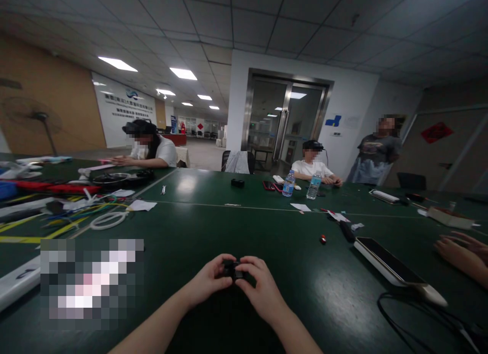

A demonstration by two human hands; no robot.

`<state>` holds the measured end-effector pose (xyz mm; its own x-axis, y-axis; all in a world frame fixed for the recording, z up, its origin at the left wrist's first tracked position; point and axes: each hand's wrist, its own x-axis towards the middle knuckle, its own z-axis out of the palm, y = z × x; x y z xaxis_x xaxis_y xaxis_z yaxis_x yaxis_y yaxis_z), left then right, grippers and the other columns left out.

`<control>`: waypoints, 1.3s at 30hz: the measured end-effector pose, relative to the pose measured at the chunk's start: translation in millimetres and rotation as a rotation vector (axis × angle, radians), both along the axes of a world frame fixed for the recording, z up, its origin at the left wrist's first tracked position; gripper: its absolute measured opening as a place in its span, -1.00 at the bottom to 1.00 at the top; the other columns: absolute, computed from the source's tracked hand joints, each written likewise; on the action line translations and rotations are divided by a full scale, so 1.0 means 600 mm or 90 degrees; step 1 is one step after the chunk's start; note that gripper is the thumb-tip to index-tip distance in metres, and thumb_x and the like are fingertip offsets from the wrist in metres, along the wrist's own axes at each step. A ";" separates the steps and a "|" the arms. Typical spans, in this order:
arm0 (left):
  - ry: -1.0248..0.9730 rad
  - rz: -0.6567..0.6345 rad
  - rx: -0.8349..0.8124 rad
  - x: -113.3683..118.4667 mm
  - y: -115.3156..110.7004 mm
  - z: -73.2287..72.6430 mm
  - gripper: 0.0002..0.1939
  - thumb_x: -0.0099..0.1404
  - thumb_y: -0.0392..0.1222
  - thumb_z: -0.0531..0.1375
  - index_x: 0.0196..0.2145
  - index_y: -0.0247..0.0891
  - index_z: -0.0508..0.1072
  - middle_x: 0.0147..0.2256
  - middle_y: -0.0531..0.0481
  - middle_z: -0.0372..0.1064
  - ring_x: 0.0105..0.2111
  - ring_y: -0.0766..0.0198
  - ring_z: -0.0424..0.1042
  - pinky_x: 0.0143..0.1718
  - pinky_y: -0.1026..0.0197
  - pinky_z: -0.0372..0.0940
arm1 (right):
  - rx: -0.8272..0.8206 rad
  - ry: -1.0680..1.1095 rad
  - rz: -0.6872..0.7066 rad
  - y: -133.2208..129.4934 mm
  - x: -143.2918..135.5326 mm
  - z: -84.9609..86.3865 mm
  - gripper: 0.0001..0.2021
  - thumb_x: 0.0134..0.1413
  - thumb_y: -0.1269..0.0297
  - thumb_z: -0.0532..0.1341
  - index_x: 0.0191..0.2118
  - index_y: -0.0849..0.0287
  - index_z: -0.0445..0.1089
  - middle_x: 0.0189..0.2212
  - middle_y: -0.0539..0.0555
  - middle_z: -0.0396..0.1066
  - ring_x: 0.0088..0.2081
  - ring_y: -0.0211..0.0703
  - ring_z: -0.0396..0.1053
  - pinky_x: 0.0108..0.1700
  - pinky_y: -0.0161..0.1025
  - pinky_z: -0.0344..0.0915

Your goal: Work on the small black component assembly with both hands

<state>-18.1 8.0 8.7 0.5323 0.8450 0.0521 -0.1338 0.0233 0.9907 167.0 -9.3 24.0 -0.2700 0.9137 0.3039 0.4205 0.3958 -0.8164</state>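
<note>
Both my hands meet around a small black blocky object [238, 273] just above the green table [183, 222]. My left hand [209, 280] pinches its left end between thumb and fingers. From the other side, my right hand [263, 283] grips its right end with thumb and fingertips. The fingers cover much of the object, and its exact kind is too dark and small to make out. Farther out lies another small black block [237, 182]. A small red-and-silver item [323, 239] rests to the right of my hands.
A white device with a dark screen [396, 265] and a black cable [396, 308] lie at right, near another person's hands [463, 252]. Water bottles [288, 183] stand farther back. Cables [109, 220] and tools crowd the left. Two people sit across; another stands behind.
</note>
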 end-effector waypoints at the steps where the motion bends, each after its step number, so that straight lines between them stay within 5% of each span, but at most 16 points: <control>1: 0.001 -0.003 0.000 0.000 0.001 -0.001 -0.59 0.07 -0.29 0.23 -0.11 -0.18 0.25 -0.21 0.01 0.35 -0.24 0.26 0.36 -0.20 0.19 0.20 | 0.000 -0.013 0.001 0.001 0.000 -0.002 -0.78 -0.13 0.33 0.24 -0.28 -0.08 0.45 -0.12 0.03 0.32 0.00 0.03 0.18 0.05 0.01 0.07; 12: 0.028 0.010 -0.008 0.002 -0.004 0.006 -0.57 0.06 -0.17 0.25 -0.11 -0.18 0.23 -0.20 -0.03 0.35 -0.22 0.20 0.36 -0.21 0.15 0.21 | -0.051 0.052 0.043 0.003 0.011 0.000 -0.58 -0.16 0.36 0.25 -0.08 -0.05 0.34 -0.07 0.00 0.33 0.00 -0.05 0.23 0.07 -0.06 0.10; 24: 0.087 0.089 -0.033 0.006 0.003 0.006 -0.65 0.14 0.04 0.11 -0.19 -0.22 0.28 -0.35 0.01 0.37 -0.39 0.22 0.40 -0.26 0.12 0.24 | -0.068 0.103 0.030 -0.001 0.006 0.004 -0.65 -0.18 0.41 0.24 -0.17 0.00 0.38 -0.20 -0.03 0.41 -0.10 -0.08 0.31 0.01 -0.10 0.18; 39: 0.069 0.125 -0.034 0.016 0.010 -0.001 -0.69 0.01 -0.11 0.25 -0.29 -0.26 0.30 -0.40 0.04 0.33 -0.45 0.30 0.35 -0.45 0.23 0.26 | -0.026 0.040 0.023 -0.002 0.005 0.000 -0.65 -0.18 0.32 0.27 -0.15 0.01 0.37 -0.21 0.01 0.40 -0.14 -0.07 0.32 -0.05 -0.11 0.23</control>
<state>-8.6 14.2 8.1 0.3574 0.9329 -0.0437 -0.0343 0.0599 0.9976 169.9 -10.6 23.7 -0.2846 0.9156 0.2841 0.3536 0.3757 -0.8566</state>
